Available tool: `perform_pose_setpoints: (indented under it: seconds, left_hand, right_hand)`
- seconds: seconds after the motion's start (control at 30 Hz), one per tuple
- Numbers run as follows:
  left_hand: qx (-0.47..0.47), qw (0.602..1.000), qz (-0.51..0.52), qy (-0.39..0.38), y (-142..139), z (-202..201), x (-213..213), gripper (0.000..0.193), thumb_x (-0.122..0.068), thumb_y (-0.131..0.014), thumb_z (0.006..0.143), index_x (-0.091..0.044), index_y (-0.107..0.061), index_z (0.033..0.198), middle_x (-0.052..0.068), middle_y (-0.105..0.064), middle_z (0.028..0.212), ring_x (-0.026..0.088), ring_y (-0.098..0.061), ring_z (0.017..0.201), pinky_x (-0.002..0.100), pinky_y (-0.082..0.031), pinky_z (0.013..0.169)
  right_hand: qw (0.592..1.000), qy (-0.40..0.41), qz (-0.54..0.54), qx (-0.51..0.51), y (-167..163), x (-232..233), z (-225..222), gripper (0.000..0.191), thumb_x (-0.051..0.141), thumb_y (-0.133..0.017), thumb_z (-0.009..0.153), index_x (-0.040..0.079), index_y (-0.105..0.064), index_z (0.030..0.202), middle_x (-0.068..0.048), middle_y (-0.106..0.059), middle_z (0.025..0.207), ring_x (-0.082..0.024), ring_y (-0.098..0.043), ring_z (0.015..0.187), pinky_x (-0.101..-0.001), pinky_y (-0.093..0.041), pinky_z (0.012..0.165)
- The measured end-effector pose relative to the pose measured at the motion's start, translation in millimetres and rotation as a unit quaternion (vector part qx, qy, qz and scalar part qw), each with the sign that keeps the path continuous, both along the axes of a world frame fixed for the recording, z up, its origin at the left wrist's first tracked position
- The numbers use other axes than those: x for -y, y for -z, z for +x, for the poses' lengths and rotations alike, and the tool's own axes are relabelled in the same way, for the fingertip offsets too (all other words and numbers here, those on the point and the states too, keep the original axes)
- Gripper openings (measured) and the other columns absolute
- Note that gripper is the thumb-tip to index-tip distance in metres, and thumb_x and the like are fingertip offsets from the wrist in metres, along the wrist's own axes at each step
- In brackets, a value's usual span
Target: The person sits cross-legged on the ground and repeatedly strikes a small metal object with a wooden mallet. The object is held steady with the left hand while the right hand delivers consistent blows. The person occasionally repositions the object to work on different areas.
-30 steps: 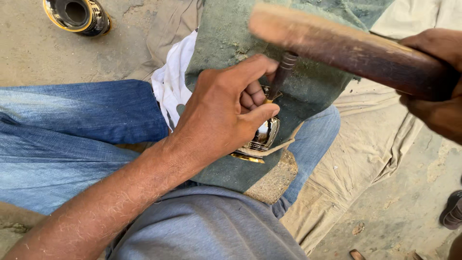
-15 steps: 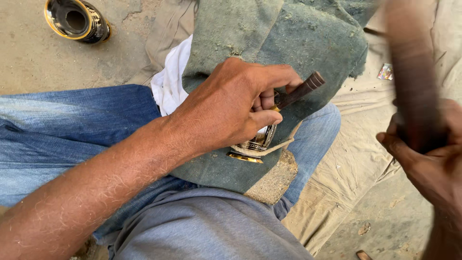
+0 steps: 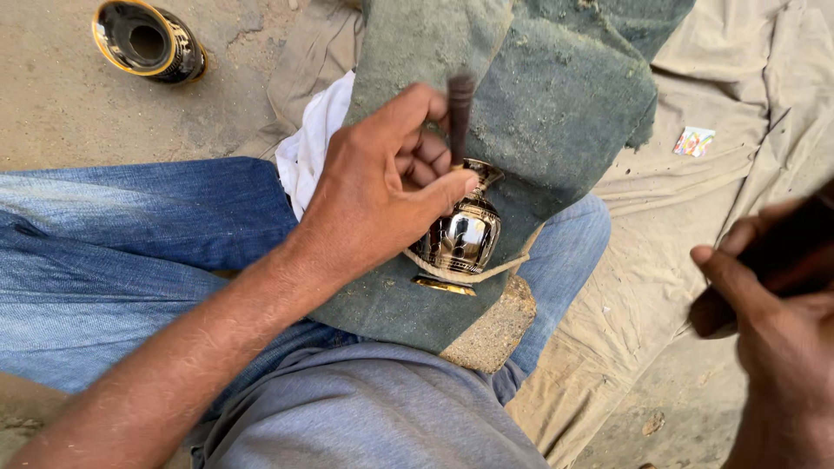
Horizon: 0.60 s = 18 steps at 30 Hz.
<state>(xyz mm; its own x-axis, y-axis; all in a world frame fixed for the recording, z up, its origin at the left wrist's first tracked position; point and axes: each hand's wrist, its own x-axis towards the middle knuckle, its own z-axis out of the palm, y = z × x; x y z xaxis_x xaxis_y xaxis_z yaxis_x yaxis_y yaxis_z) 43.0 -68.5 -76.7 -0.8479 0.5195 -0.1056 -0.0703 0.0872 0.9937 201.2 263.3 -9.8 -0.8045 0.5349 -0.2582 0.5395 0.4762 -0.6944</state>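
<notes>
Gripping chisel (image 3: 460,108) over brass vase (image 3: 460,236)

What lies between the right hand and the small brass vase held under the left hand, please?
In the head view, between the right hand and the brass vase lie green felt cloth, a jeans-clad knee and beige ground sheet.

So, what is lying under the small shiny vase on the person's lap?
The brass vase rests on a dusty green cloth spread over the jeans. A cord loops around its lower body. The left hand covers its left side, so the cloth there is hidden.
</notes>
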Motion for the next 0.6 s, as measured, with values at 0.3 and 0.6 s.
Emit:
perform_pose_setpoints:
  seconds: [0.3, 0.6]
  left_hand:
    - [0.074, 0.996, 0.038, -0.043, 15.7, 9.3, 0.9, 0.03, -0.004, -0.077, 0.095, -0.004, -0.054, 0.114, 0.004, -0.068, 0.084, 0.005, -0.07, 0.077, 0.019, -0.061, 0.062]
    - [0.062, 0.998, -0.003, -0.032, 10.2, 7.0, -3.7, 0.031, -0.004, -0.081, 0.093, -0.005, -0.056, 0.111, 0.0, -0.066, 0.078, 0.002, -0.067, 0.071, 0.018, -0.056, 0.059]
  right_hand:
    - [0.867, -0.411, 0.263, 0.1, 34.3, -74.9, -133.7, 0.026, 0.014, -0.073, 0.103, -0.003, -0.064, 0.12, -0.017, -0.07, 0.096, -0.022, -0.067, 0.076, -0.0374, -0.057, 0.074]
    - [0.822, -0.516, 0.199, 0.136, 28.8, -60.7, -189.3, 0.047, 0.034, -0.062, 0.099, -0.001, -0.059, 0.13, -0.018, -0.069, 0.102, -0.025, -0.069, 0.083, -0.039, -0.059, 0.079]
